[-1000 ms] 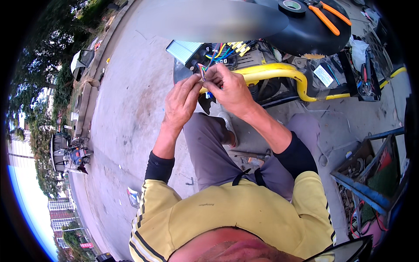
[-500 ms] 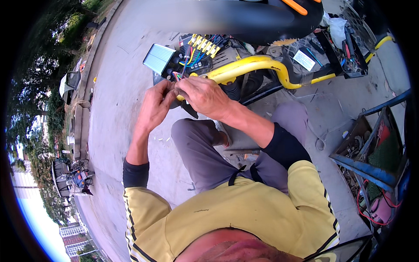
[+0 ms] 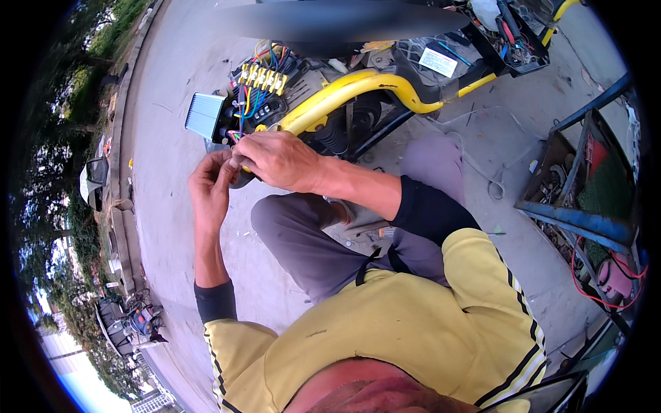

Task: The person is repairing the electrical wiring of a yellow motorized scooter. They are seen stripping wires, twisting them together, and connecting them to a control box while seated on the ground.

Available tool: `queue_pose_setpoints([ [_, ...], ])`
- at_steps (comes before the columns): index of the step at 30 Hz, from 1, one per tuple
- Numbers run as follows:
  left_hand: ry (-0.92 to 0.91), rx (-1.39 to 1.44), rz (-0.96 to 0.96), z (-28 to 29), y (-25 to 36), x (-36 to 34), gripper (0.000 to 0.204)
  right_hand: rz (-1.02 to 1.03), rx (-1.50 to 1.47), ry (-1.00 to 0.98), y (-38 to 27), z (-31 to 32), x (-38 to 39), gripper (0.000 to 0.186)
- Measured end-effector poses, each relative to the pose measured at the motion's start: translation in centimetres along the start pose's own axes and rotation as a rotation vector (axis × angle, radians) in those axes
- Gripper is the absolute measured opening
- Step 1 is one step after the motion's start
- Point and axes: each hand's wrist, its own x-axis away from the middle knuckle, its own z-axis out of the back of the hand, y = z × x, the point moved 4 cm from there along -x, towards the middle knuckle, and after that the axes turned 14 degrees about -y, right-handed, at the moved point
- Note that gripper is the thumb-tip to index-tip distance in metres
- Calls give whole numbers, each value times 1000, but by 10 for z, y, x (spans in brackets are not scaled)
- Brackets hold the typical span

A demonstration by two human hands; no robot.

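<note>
My left hand [image 3: 212, 184] and my right hand [image 3: 281, 160] meet fingertip to fingertip at the front end of a yellow-framed vehicle. Thin coloured wires [image 3: 235, 135] run down to my right fingers, which are pinched around them. My left thumb and fingers are pressed together right beside; what lies between them is hidden. Just above my hands sits a silver finned metal box [image 3: 204, 117], with wires at its right side. Farther up is a row of yellow terminal connectors [image 3: 261, 79] with red, yellow and blue wires. The thick yellow frame tube [image 3: 344, 93] curves away to the right.
A black tray [image 3: 516, 58] of tools and wires sits at the upper right. A white label [image 3: 438, 62] lies on the vehicle. At the right stands a blue metal rack [image 3: 575, 224] with assorted parts. A loose pale cable [image 3: 492, 186] lies on the concrete. A dark blurred shape [image 3: 344, 24] overhangs the top.
The view has shifted, so the vehicle and my hands appear farther left. My hands stay together at the wires, the left fingers still pinched.
</note>
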Motion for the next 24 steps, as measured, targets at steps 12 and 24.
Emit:
queue_pose_setpoints([
  [12,-106,-30,45,-10,-12,2,30,105,89,31,-3,6,-1,17],
  [24,-120,283,98,-21,-5,0,30,19,30,29,0,5,2,16],
])
